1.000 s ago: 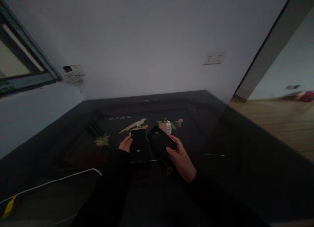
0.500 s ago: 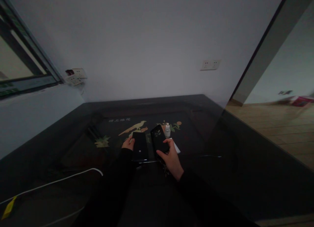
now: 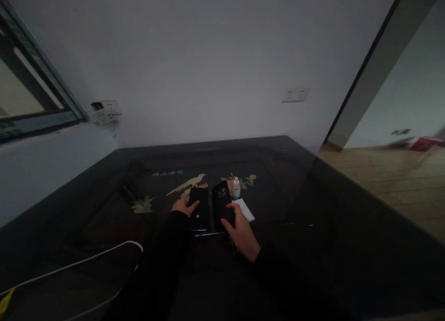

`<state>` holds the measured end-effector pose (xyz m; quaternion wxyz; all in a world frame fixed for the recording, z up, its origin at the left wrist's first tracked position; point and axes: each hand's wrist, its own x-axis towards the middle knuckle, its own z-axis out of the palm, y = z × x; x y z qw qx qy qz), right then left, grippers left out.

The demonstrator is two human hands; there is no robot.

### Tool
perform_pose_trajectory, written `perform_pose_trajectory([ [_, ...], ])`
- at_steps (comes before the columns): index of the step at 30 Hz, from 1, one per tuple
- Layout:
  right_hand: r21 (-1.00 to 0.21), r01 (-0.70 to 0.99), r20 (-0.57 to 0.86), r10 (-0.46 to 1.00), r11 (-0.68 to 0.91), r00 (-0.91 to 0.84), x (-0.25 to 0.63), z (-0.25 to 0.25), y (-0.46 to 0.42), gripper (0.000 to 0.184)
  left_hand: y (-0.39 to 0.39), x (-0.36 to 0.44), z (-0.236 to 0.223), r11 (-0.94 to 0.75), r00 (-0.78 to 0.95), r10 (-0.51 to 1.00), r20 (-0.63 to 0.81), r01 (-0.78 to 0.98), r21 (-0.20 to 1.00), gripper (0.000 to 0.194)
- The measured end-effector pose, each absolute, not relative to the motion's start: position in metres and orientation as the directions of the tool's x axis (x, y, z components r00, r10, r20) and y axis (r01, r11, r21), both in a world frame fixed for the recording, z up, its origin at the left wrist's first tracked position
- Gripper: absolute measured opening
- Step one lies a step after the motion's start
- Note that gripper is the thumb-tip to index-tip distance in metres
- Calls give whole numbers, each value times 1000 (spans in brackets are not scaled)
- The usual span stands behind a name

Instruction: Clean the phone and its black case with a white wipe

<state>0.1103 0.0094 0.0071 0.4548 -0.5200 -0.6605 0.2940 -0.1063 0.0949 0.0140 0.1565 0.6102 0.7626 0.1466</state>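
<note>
My left hand (image 3: 182, 206) grips a flat black phone (image 3: 199, 205) by its left edge, thumb over its dark face; a small light spot shows near the bottom. Just to the right, my right hand (image 3: 241, 231) is closed on a second black phone (image 3: 222, 204), thumb and fingers at its lower right. That one is tilted, with a cluster of round camera lenses on its back. Whether it is in a case I cannot tell. Right behind my right hand stand a small white dropper bottle (image 3: 236, 188) and a white sheet or packet (image 3: 244, 210).
The glossy black table (image 3: 295, 186) bears a painted bird and flowers and meets the wall at the back. A white cable (image 3: 79, 260) with a yellow tag (image 3: 6, 300) lies at the left. Wall sockets (image 3: 295, 95) and a window (image 3: 31, 75) are beyond.
The left thumb has moved further over the phone's face. The right phone has turned slightly more upright, and more of the white sheet shows. The view has shifted slightly.
</note>
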Motion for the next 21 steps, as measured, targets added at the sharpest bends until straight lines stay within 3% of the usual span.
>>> perform_pose_trajectory([
  [10, -543, 765, 280, 934, 346, -224, 119, 13, 9, 35, 80, -95, 20, 166, -158, 986, -55, 965, 204, 61],
  [21, -353, 859, 247, 922, 372, -298, 122, 18, 7, 34, 75, -85, 15, 157, -157, 988, -12, 981, 109, 56],
])
